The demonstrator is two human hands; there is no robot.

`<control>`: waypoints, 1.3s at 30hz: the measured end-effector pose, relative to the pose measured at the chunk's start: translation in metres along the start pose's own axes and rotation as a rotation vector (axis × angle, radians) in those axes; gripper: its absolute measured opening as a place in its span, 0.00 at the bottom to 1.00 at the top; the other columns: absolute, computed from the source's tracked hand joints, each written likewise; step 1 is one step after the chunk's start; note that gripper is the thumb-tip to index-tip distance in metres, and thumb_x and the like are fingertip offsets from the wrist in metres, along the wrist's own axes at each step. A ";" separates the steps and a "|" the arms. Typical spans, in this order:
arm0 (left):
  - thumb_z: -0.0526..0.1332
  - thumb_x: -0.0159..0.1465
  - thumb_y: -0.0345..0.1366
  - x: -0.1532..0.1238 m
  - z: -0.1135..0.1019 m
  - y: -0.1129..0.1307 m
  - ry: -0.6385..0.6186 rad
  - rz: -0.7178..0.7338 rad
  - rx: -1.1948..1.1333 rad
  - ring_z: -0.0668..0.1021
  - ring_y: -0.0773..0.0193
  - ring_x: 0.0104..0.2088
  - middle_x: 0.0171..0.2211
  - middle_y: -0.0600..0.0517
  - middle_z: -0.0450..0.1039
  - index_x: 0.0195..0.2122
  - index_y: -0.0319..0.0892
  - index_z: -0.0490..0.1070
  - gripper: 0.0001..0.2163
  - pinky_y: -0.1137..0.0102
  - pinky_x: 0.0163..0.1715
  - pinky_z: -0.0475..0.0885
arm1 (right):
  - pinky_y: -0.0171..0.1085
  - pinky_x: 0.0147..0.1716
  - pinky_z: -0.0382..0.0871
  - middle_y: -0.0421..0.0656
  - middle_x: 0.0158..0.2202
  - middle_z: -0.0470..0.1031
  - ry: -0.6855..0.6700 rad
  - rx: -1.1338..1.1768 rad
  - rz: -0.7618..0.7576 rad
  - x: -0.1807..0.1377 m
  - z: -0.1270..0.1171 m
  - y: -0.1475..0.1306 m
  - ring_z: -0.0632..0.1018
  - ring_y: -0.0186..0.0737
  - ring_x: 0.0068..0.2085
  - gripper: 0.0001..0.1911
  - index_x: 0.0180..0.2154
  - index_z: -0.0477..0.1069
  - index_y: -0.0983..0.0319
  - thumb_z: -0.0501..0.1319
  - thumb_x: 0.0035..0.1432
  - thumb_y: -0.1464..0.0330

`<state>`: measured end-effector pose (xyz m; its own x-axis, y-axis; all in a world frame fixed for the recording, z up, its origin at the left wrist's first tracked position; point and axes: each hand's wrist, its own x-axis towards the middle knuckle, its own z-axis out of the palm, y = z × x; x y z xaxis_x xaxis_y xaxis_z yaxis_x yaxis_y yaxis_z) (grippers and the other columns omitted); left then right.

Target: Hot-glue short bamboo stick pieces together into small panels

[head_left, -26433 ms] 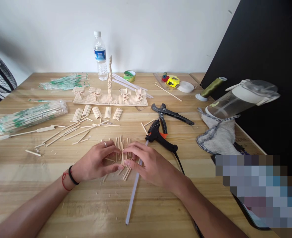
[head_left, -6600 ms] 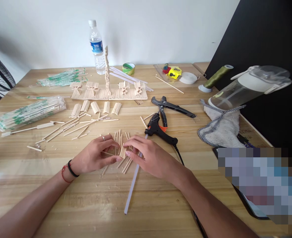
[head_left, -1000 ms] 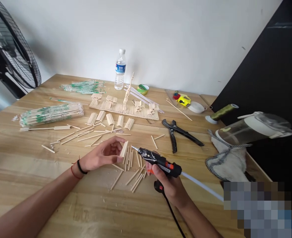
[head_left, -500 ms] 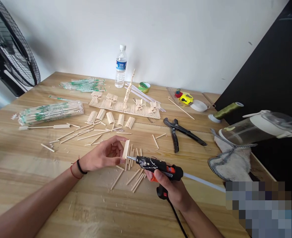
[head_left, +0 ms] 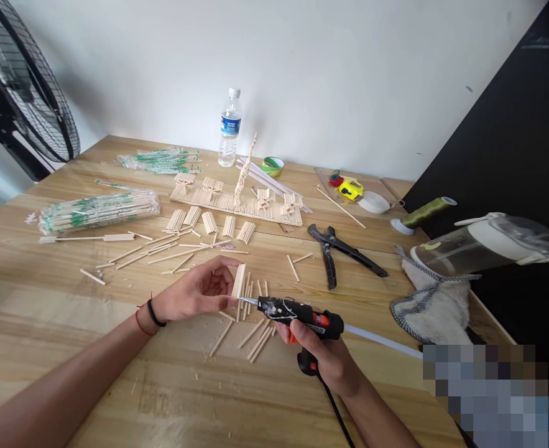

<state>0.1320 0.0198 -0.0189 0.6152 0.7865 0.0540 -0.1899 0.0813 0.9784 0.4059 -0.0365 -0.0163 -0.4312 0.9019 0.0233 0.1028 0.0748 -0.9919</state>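
Panel of pale parallel sticks [head_left: 239, 281] tilts above the worktop [head_left: 166, 398], pinched in the left hand [head_left: 194, 289]; the right hand [head_left: 324, 358] clasps one black glue gun [head_left: 287, 310]; five similar panels [head_left: 209, 223] lie beyond

Nothing legible; print on the blue bottle label [head_left: 230, 126] too small.

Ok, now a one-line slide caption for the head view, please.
Left hand holds a stick panel; right hand holds a glue gun, its nozzle at the panel's lower end.
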 end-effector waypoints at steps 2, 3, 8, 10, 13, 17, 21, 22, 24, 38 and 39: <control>0.72 0.64 0.32 0.000 0.000 -0.001 0.003 0.006 0.008 0.74 0.65 0.37 0.37 0.54 0.71 0.60 0.44 0.67 0.25 0.70 0.38 0.70 | 0.41 0.33 0.60 0.41 0.28 0.64 0.001 -0.012 -0.009 0.001 -0.001 -0.002 0.67 0.42 0.31 0.27 0.28 0.66 0.58 0.54 0.71 0.46; 0.73 0.64 0.32 0.000 -0.001 -0.001 0.005 0.009 0.014 0.74 0.65 0.37 0.37 0.54 0.71 0.60 0.43 0.67 0.25 0.70 0.38 0.70 | 0.41 0.33 0.60 0.41 0.27 0.64 0.000 -0.015 -0.011 0.002 -0.002 -0.003 0.68 0.42 0.31 0.27 0.27 0.66 0.58 0.55 0.70 0.46; 0.72 0.64 0.33 0.000 -0.001 -0.002 -0.009 0.002 0.020 0.75 0.65 0.37 0.37 0.54 0.72 0.61 0.44 0.66 0.26 0.70 0.38 0.70 | 0.41 0.32 0.60 0.40 0.27 0.64 -0.003 -0.017 0.000 0.004 -0.002 -0.004 0.67 0.42 0.30 0.28 0.27 0.65 0.58 0.55 0.70 0.45; 0.73 0.64 0.33 0.000 -0.001 -0.002 -0.003 -0.003 0.023 0.75 0.65 0.36 0.37 0.54 0.72 0.61 0.45 0.66 0.26 0.71 0.37 0.70 | 0.41 0.32 0.60 0.40 0.27 0.64 -0.003 -0.016 0.008 0.003 -0.001 -0.003 0.67 0.42 0.31 0.28 0.27 0.65 0.58 0.55 0.69 0.44; 0.73 0.63 0.33 0.000 -0.001 -0.002 0.007 -0.007 0.032 0.75 0.66 0.36 0.37 0.55 0.72 0.61 0.45 0.66 0.27 0.71 0.36 0.70 | 0.41 0.32 0.60 0.40 0.27 0.64 -0.001 -0.010 0.019 0.003 -0.001 -0.001 0.67 0.42 0.31 0.28 0.27 0.65 0.58 0.55 0.69 0.44; 0.72 0.64 0.32 0.000 0.000 -0.001 -0.002 -0.008 0.030 0.74 0.67 0.35 0.36 0.55 0.71 0.62 0.44 0.66 0.27 0.72 0.35 0.69 | 0.41 0.32 0.59 0.40 0.27 0.63 -0.013 0.008 0.032 0.002 -0.002 0.000 0.66 0.41 0.31 0.28 0.27 0.65 0.58 0.55 0.69 0.44; 0.72 0.63 0.31 0.000 -0.001 -0.001 0.001 -0.005 0.039 0.74 0.67 0.36 0.37 0.55 0.71 0.61 0.44 0.66 0.26 0.72 0.36 0.69 | 0.41 0.30 0.57 0.40 0.26 0.62 0.001 0.015 0.053 0.001 -0.003 0.001 0.65 0.41 0.30 0.28 0.27 0.65 0.58 0.56 0.68 0.44; 0.72 0.63 0.31 0.000 -0.001 -0.001 -0.001 -0.007 0.042 0.74 0.67 0.36 0.36 0.55 0.71 0.61 0.44 0.66 0.26 0.72 0.36 0.69 | 0.41 0.30 0.57 0.40 0.26 0.62 0.010 0.015 0.062 0.000 -0.003 0.002 0.65 0.41 0.30 0.28 0.27 0.65 0.58 0.57 0.68 0.43; 0.72 0.63 0.32 0.000 -0.001 -0.002 -0.002 -0.009 0.048 0.74 0.66 0.36 0.36 0.55 0.71 0.61 0.44 0.66 0.26 0.71 0.36 0.69 | 0.40 0.29 0.56 0.40 0.26 0.63 0.023 0.018 0.074 -0.001 -0.003 0.003 0.65 0.41 0.30 0.28 0.27 0.65 0.58 0.57 0.68 0.43; 0.72 0.64 0.32 0.000 -0.003 -0.004 -0.024 0.025 0.064 0.74 0.67 0.36 0.36 0.55 0.71 0.63 0.44 0.67 0.27 0.71 0.37 0.69 | 0.41 0.30 0.55 0.39 0.25 0.61 0.019 0.029 0.087 0.000 -0.005 0.007 0.64 0.40 0.29 0.29 0.26 0.64 0.59 0.58 0.68 0.43; 0.72 0.64 0.32 0.000 -0.003 -0.004 -0.025 0.024 0.063 0.74 0.67 0.36 0.36 0.55 0.71 0.63 0.44 0.67 0.27 0.71 0.37 0.69 | 0.41 0.30 0.55 0.39 0.25 0.60 0.020 0.032 0.090 0.000 -0.004 0.007 0.64 0.40 0.29 0.29 0.26 0.64 0.58 0.58 0.68 0.43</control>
<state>0.1303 0.0214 -0.0235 0.6299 0.7724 0.0817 -0.1567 0.0233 0.9874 0.4105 -0.0339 -0.0225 -0.4032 0.9129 -0.0637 0.1118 -0.0199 -0.9935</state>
